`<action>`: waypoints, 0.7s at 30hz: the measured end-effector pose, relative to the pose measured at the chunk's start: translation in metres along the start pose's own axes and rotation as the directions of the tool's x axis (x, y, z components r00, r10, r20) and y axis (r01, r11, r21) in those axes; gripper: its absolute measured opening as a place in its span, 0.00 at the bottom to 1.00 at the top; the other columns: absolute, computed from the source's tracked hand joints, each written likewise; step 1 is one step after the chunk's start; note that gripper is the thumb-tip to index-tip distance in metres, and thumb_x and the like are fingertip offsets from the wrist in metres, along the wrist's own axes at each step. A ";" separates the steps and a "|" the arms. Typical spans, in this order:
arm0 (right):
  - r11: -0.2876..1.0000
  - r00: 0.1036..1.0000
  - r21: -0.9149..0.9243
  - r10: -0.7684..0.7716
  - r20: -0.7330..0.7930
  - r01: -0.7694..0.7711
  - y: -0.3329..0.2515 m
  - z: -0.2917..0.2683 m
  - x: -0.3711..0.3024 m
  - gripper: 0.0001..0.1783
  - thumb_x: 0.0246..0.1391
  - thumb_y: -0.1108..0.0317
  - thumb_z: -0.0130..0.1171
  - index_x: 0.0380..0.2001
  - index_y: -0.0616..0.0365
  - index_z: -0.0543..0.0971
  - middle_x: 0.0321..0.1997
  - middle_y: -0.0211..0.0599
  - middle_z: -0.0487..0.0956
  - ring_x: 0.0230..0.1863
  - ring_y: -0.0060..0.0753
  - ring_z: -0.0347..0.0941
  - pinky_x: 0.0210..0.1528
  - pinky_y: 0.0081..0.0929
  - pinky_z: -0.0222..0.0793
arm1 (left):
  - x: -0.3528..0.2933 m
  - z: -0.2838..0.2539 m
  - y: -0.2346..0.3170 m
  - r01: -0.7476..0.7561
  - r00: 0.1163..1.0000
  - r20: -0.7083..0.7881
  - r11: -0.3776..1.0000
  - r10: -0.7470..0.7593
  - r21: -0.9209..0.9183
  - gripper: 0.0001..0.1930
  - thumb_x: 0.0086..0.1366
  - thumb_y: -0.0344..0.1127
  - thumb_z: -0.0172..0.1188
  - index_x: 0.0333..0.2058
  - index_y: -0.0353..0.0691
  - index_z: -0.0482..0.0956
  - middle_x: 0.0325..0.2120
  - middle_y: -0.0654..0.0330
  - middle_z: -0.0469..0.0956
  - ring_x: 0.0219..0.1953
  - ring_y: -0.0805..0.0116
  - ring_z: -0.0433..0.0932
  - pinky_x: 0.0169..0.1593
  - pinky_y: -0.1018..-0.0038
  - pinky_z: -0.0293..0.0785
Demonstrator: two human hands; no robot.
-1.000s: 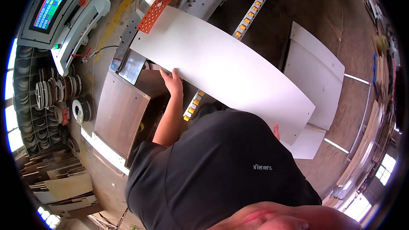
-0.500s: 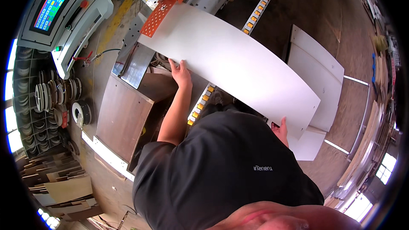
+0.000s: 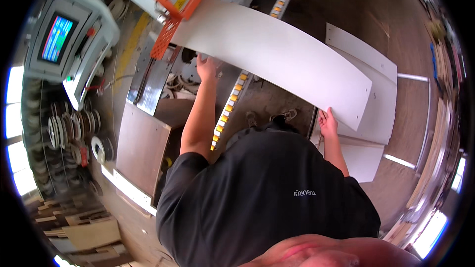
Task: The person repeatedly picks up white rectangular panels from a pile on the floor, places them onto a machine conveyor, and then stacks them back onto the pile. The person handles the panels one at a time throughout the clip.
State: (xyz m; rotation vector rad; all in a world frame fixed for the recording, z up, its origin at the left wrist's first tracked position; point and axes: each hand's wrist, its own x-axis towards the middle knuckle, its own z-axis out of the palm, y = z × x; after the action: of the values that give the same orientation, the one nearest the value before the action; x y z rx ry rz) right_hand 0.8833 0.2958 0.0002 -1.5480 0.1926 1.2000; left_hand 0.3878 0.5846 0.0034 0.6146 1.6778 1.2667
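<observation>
A long white panel [image 3: 277, 52] with a curved far edge lies across in front of me. Its far left end sits under the orange perforated guard [image 3: 166, 37] of a machine. My left hand [image 3: 207, 67] is at the panel's near edge close to that guard, fingers apart and partly blurred, the tips against the edge. At the panel's right end, my right hand [image 3: 328, 122] grips the near edge, with some fingers hidden beneath. Small holes show near the panel's right end.
More white panels [image 3: 371, 89] are stacked at the right. A roller rail [image 3: 230, 106] with yellow rollers runs under the panel. A brown cabinet [image 3: 141, 146], a control console [image 3: 59, 39] with a lit screen and rolls of edging strip [image 3: 74, 126] stand at the left.
The white panel has moved away from my body, baring floor and my shoes. Both hands have gone forward along with it. My left fingers have slid off its top to the edge.
</observation>
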 end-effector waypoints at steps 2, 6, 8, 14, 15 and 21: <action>0.991 0.997 -0.120 -0.049 0.060 0.056 -0.013 0.008 -0.013 0.21 0.68 0.54 0.58 0.53 0.59 0.74 0.47 0.34 0.82 0.43 0.27 0.81 0.37 0.24 0.76 | -0.013 0.015 -0.004 -0.093 0.995 0.035 0.995 0.095 -0.046 0.25 0.68 0.31 0.58 0.63 0.37 0.67 0.37 0.60 0.77 0.28 0.74 0.74 0.30 0.77 0.72; 0.904 0.978 -0.385 -0.134 0.159 0.186 -0.020 -0.030 -0.004 0.22 0.69 0.53 0.55 0.58 0.56 0.74 0.47 0.37 0.84 0.39 0.25 0.82 0.36 0.25 0.76 | -0.121 0.092 0.010 -0.095 0.894 0.439 0.995 0.088 -0.008 0.08 0.72 0.35 0.57 0.37 0.36 0.78 0.26 0.64 0.76 0.23 0.78 0.68 0.27 0.77 0.68; 0.859 0.968 -0.470 -0.104 0.229 0.204 -0.010 -0.049 0.015 0.20 0.68 0.56 0.55 0.56 0.55 0.76 0.44 0.37 0.85 0.36 0.26 0.83 0.36 0.26 0.76 | -0.159 0.096 -0.023 0.002 0.765 0.641 0.995 -0.067 0.102 0.11 0.70 0.40 0.60 0.41 0.38 0.80 0.27 0.65 0.77 0.25 0.77 0.73 0.33 0.77 0.72; 0.564 0.945 -0.763 -0.254 0.204 0.316 0.032 -0.151 0.063 0.17 0.63 0.57 0.58 0.40 0.61 0.85 0.31 0.38 0.87 0.31 0.28 0.84 0.36 0.27 0.76 | -0.192 0.104 -0.203 -0.974 -0.113 0.993 0.195 0.028 -0.116 0.13 0.68 0.42 0.61 0.46 0.42 0.81 0.35 0.57 0.83 0.36 0.61 0.81 0.39 0.64 0.78; 0.509 0.950 -0.813 -0.266 0.162 0.282 0.023 -0.156 0.055 0.19 0.62 0.56 0.58 0.35 0.62 0.85 0.28 0.38 0.86 0.29 0.29 0.84 0.35 0.29 0.76 | -0.200 0.103 -0.205 -0.906 0.125 0.986 0.393 -0.110 0.159 0.14 0.68 0.43 0.61 0.46 0.43 0.81 0.37 0.56 0.83 0.38 0.60 0.81 0.40 0.63 0.78; 0.736 0.994 -0.675 -0.026 -0.102 -0.050 -0.004 -0.209 0.045 0.21 0.63 0.53 0.55 0.29 0.62 0.82 0.26 0.37 0.85 0.24 0.29 0.80 0.29 0.30 0.75 | -0.105 0.161 -0.191 -0.988 -0.038 0.945 0.156 -0.324 0.014 0.17 0.67 0.47 0.60 0.47 0.44 0.83 0.37 0.54 0.85 0.41 0.64 0.85 0.44 0.66 0.79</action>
State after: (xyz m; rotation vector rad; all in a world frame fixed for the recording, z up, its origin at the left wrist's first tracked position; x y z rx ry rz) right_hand 1.0275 0.1484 -0.0577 -2.2544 -0.2039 1.2705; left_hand 0.6027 0.5088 -0.1437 2.4578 0.5342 -0.3092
